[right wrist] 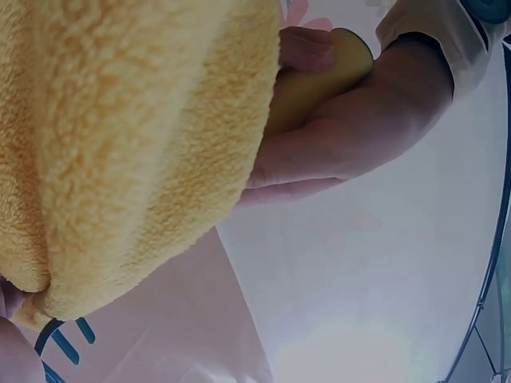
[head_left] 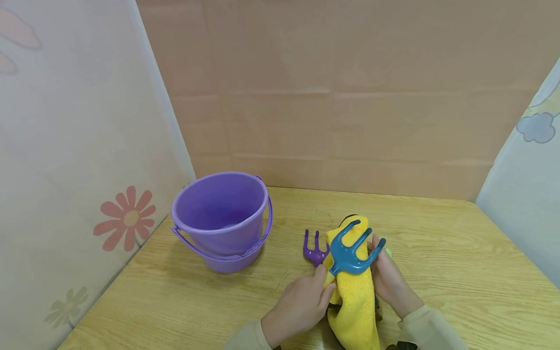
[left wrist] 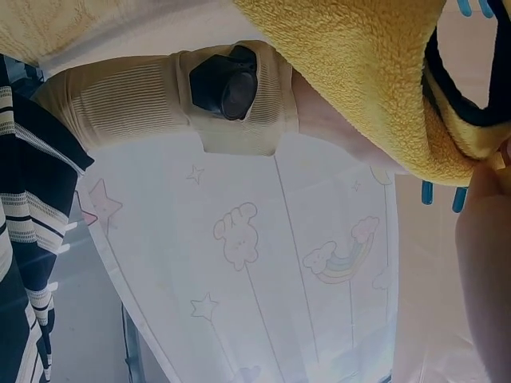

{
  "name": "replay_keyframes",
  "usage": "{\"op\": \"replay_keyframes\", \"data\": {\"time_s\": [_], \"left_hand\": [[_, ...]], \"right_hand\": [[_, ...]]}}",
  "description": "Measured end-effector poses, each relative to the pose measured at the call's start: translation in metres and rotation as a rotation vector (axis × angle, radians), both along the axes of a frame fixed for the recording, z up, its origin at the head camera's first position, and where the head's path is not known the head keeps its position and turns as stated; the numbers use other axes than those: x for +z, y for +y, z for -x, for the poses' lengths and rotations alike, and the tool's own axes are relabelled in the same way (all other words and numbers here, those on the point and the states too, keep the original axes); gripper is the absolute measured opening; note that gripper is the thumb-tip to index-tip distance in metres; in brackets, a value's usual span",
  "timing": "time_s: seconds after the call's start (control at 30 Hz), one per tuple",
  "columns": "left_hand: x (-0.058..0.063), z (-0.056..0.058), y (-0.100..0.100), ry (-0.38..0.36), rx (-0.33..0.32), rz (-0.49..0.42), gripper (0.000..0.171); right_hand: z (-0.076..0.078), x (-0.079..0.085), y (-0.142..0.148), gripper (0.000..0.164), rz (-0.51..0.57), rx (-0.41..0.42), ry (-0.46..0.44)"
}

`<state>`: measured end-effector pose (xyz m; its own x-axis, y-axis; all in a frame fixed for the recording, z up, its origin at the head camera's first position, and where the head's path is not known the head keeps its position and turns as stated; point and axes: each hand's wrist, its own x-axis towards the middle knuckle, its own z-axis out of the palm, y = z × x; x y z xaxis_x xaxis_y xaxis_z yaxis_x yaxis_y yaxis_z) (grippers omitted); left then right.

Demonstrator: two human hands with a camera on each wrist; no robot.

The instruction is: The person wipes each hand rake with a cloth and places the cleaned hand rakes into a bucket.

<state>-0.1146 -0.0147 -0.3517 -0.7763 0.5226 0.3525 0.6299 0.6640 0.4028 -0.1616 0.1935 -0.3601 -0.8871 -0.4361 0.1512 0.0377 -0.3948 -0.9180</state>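
Observation:
A blue three-pronged toy garden fork (head_left: 350,260) lies over a fluffy yellow cloth (head_left: 355,311) with dark edging. My left hand (head_left: 302,301) grips the fork's yellow handle (right wrist: 327,80), whose rounded end sticks out of the fist in the right wrist view. On the other side, my right hand (head_left: 389,274) holds the cloth close to the prongs, its fingers partly hidden behind the fabric. In the left wrist view the cloth (left wrist: 359,80) hangs in folds, with blue prong tips showing past its edge.
A purple bucket (head_left: 238,243) with its handle down stands at the left on the wooden table (head_left: 459,253). Beside the cloth lies a purple toy fork (head_left: 315,253). Something green (head_left: 388,252) peeks out behind my right hand. Dark objects (head_left: 407,345) show at the bottom edge.

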Motion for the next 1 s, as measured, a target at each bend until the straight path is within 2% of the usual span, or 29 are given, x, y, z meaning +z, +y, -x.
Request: {"op": "replay_keyframes", "data": {"time_s": [0.1, 0.17, 0.23, 0.4, 0.47, 0.67, 0.8, 0.9, 1.0], "left_hand": [[-0.0005, 0.0000, -0.0003, -0.015, 0.001, 0.003, 0.021], [-0.0002, -0.0003, -0.0005, -0.040, 0.003, 0.004, 0.021], [0.0002, -0.0005, -0.0007, -0.061, 0.004, 0.005, 0.020], [0.0002, -0.0002, -0.0014, -0.080, -0.004, 0.012, 0.020], [-0.0002, 0.0000, -0.0015, -0.074, -0.008, 0.017, 0.020], [-0.0004, -0.0004, -0.0015, -0.076, -0.007, 0.030, 0.019], [-0.0005, -0.0009, -0.0021, -0.088, -0.004, 0.035, 0.017], [-0.0011, -0.0007, -0.0032, -0.109, -0.010, 0.030, 0.015], [-0.0018, 0.0000, -0.0045, -0.142, -0.019, 0.024, 0.015]], "right_hand": [[-0.0003, 0.0022, 0.0010, 0.071, 0.094, 0.094, 0.020], [-0.0001, 0.0024, 0.0014, 0.074, 0.119, 0.097, 0.034], [-0.0004, 0.0015, 0.0019, 0.072, 0.090, 0.049, 0.047], [-0.0017, -0.0034, 0.0015, 0.064, -0.077, -0.178, 0.046], [-0.0022, -0.0053, 0.0011, 0.063, -0.126, -0.241, 0.039], [-0.0025, -0.0067, 0.0014, 0.066, -0.161, -0.284, 0.021], [-0.0018, -0.0039, 0.0032, 0.054, -0.181, -0.301, -0.012], [-0.0006, -0.0009, 0.0049, 0.039, -0.135, -0.324, 0.002], [0.0005, 0.0014, 0.0061, 0.033, -0.056, -0.337, 0.038]]}}
